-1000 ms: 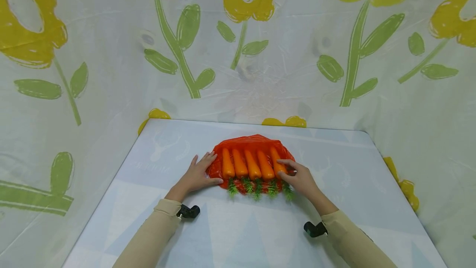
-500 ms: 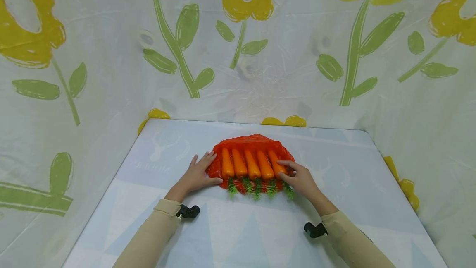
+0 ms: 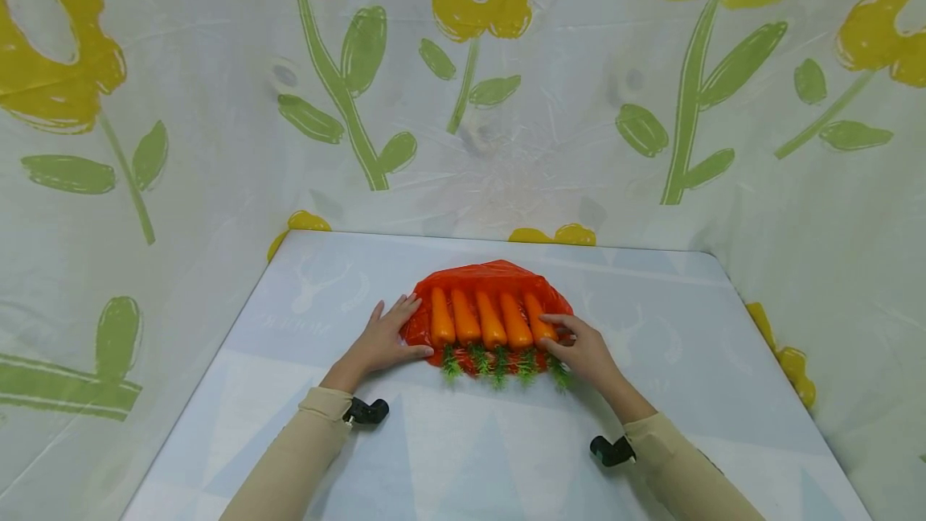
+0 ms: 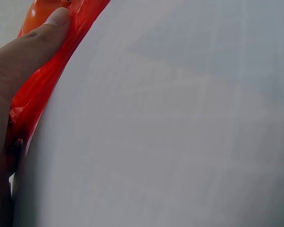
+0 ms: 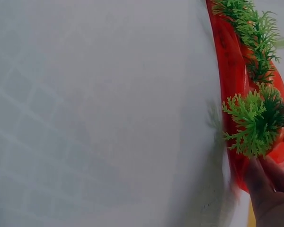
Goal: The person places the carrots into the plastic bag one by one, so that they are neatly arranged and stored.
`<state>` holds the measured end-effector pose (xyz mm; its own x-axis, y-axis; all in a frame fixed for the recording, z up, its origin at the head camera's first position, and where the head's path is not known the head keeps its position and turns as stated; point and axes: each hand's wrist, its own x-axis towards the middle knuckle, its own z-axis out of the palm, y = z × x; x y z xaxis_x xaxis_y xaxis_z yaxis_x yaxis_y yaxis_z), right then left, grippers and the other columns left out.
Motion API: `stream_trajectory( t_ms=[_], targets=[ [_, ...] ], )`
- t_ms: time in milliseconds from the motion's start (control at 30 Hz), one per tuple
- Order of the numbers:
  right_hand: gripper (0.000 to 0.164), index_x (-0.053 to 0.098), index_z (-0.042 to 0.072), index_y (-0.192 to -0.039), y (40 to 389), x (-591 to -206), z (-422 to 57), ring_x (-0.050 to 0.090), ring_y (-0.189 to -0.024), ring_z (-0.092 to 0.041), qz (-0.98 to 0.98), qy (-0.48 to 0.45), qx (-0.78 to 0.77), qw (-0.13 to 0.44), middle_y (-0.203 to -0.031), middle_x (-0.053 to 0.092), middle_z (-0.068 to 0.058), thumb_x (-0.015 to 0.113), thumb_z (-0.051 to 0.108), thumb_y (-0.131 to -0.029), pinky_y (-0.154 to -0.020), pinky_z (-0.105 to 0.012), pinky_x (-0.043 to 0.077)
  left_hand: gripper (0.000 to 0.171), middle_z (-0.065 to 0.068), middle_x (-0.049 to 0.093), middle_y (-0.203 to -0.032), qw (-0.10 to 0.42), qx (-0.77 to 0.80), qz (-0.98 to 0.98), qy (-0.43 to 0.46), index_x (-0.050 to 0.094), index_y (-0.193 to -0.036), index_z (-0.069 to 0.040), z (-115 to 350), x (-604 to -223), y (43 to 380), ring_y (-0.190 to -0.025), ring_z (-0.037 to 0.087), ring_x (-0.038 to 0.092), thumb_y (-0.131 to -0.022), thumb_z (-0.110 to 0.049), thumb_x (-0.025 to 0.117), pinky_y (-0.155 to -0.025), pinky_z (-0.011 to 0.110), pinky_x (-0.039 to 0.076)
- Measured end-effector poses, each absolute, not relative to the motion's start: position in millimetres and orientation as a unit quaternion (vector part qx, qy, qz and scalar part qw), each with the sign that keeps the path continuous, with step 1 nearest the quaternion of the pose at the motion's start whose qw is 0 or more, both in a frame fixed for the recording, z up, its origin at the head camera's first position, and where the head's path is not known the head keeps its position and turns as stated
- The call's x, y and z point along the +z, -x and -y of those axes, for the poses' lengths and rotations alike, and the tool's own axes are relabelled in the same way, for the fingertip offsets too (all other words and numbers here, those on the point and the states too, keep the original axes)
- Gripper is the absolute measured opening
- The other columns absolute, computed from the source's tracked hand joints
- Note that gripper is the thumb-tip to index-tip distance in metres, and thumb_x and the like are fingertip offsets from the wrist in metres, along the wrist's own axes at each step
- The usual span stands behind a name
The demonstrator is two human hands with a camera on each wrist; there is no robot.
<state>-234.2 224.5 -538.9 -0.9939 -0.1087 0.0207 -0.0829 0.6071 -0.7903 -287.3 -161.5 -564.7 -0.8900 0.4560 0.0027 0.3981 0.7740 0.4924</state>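
Several orange toy carrots (image 3: 490, 320) with green leafy tops lie in a row on a red plastic bag (image 3: 499, 270), leaves toward the person. At the bag's left edge rests the left hand (image 3: 379, 340), its fingers spread and straight. In the left wrist view its thumb (image 4: 33, 49) lies over the red plastic. The right hand (image 3: 589, 352) holds the rightmost carrot (image 3: 538, 322) between thumb and fingers. The right wrist view shows that carrot's leaves (image 5: 255, 123) beside the fingertips; most of its orange body is hidden there.
A pale patterned table (image 3: 463, 441) lies under everything, with a flower-printed curtain (image 3: 550, 143) behind and at both sides. Small black devices (image 3: 367, 412) sit on both wrists, at the sleeve cuffs.
The right hand's fingers and the rightmost carrot's tip have shifted very slightly toward the person. The left hand, the bag and the other carrots look still.
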Motion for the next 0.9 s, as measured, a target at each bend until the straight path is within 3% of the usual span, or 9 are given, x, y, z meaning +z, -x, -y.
stream_trajectory(
  t_ms=[433,900],
  targets=[
    [0.045,0.067,0.017,-0.134,233.0,-544.3,-225.7,0.064,-0.102,-0.023,-0.893,0.061,-0.446,-0.005,-0.123,0.065,-0.008,0.079,0.026,-0.091,-0.088,-0.038,0.057,0.105,0.009,0.025,-0.167,0.058,0.250,-0.939,-0.230,0.031,-0.160,-0.007,161.9,-566.5,287.3,-0.155,0.030,0.017,-0.083,-0.066,0.072,-0.123,0.058,-0.003],
    [0.046,0.066,0.013,-0.134,229.1,-541.4,-229.4,0.065,-0.108,-0.027,-0.884,0.060,-0.464,-0.016,-0.129,0.064,-0.012,0.078,0.026,-0.092,-0.094,-0.042,0.057,0.104,0.010,0.026,-0.167,0.055,0.258,-0.936,-0.231,0.032,-0.160,-0.007,162.4,-566.7,287.6,-0.155,0.031,0.018,-0.083,-0.064,0.074,-0.123,0.058,-0.003]
  ],
)
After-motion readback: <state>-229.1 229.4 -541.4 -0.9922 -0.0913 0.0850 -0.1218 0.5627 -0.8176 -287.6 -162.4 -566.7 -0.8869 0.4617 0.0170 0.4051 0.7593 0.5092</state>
